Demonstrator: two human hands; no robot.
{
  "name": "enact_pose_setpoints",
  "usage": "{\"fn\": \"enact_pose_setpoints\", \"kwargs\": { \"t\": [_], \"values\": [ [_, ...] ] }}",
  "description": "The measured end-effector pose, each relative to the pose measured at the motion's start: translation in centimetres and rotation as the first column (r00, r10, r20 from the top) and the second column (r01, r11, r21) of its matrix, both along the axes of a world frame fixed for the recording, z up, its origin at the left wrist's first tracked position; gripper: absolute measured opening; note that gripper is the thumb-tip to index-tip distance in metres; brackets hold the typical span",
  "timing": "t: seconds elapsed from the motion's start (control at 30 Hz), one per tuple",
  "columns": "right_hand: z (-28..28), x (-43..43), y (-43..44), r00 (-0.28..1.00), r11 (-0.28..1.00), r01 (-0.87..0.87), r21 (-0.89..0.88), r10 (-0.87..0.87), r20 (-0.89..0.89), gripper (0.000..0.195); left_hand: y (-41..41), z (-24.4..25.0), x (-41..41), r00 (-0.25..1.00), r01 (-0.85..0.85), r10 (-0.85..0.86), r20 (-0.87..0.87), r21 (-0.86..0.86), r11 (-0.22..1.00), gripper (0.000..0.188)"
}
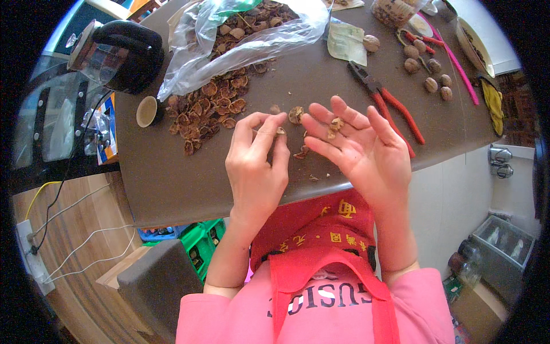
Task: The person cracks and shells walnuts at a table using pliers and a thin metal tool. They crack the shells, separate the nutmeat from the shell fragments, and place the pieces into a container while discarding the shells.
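Note:
My left hand (258, 165) pinches a small pale walnut piece (280, 130) between thumb and fingers. Palm up, my right hand (361, 146) bears small walnut kernel pieces (335, 125) on its fingers. Between the hands, on the brown table (180, 185), lies an opened walnut half (296, 115), with a small round brown piece (274, 109) beside it and shell bits (301, 152) nearer me. Red-handled pliers (385, 101) lie just beyond and right of my right hand. A heap of empty walnut shells (210, 105) spreads to the left of my left hand.
A clear plastic bag (266, 47) of shells lies at the back. At the left stand a glass pot (116, 56) and a small cup (147, 112). Whole walnuts (411, 65), a second red-handled tool (432, 41), a pink stick (455, 62) and a bowl (487, 64) are at the right.

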State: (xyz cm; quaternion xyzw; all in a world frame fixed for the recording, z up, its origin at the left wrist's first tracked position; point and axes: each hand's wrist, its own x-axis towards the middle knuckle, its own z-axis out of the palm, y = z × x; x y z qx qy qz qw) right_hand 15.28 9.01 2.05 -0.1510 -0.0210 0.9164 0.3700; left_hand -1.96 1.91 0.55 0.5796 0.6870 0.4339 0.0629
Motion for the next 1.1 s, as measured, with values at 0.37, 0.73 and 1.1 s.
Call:
{"fn": "enact_pose_setpoints", "kwargs": {
  "t": [0.37,0.73,1.1],
  "values": [
    [0.2,-0.6,-0.7,0.916,0.906,-0.001,0.423,-0.169,0.364,0.034,1.5,1.5,2.8,0.974,0.207,-0.213,0.08,0.079,0.975,0.018],
    [1.0,1.7,0.5,0.463,0.702,-0.331,0.631,-0.462,0.756,0.024,0.4,1.7,2.9,0.949,0.227,-0.227,0.219,0.026,0.974,0.019],
    [-0.9,3.3,0.3,0.932,0.971,-0.162,0.176,0.092,0.35,0.028,1.3,2.8,4.8,0.9,0.378,-0.399,0.178,0.141,0.915,0.029]
  ]
}}
